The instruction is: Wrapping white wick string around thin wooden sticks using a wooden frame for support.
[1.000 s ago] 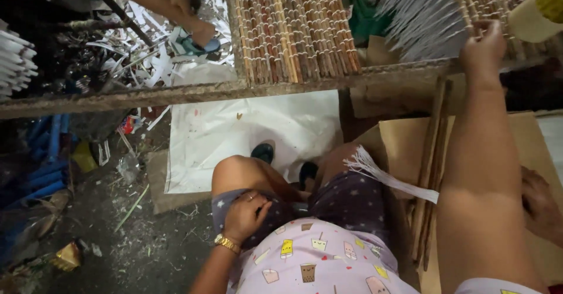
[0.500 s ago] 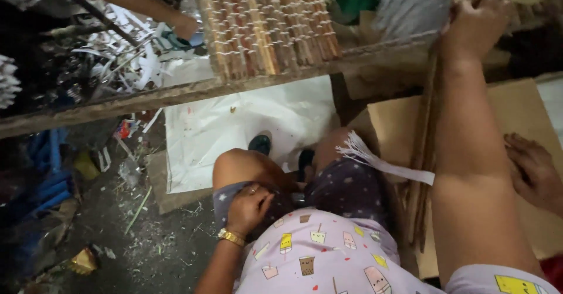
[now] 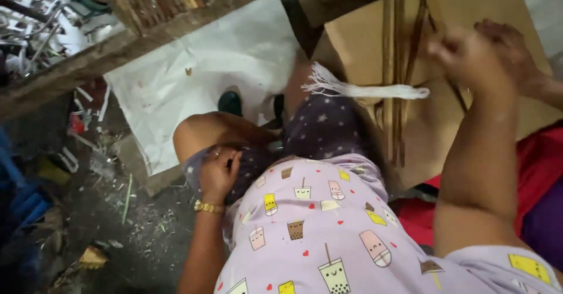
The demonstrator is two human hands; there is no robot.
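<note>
Head view: left hand (image 3: 218, 172) resting spread on thigh; right hand (image 3: 460, 51) blurred, grip unclear.

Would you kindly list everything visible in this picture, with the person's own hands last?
white cord bundle: one, white, lying across the lap toward the sticks
sticks: a few, brown, upright on the cardboard
cardboard: one sheet, tan, upper right
white sheet: one, on the floor under the frame
wooden frame: one, brown, upper left
other person's hand: one, right edge
left hand: resting on the thigh, gold bracelet
right hand: raised by the sticks, blurred
</note>
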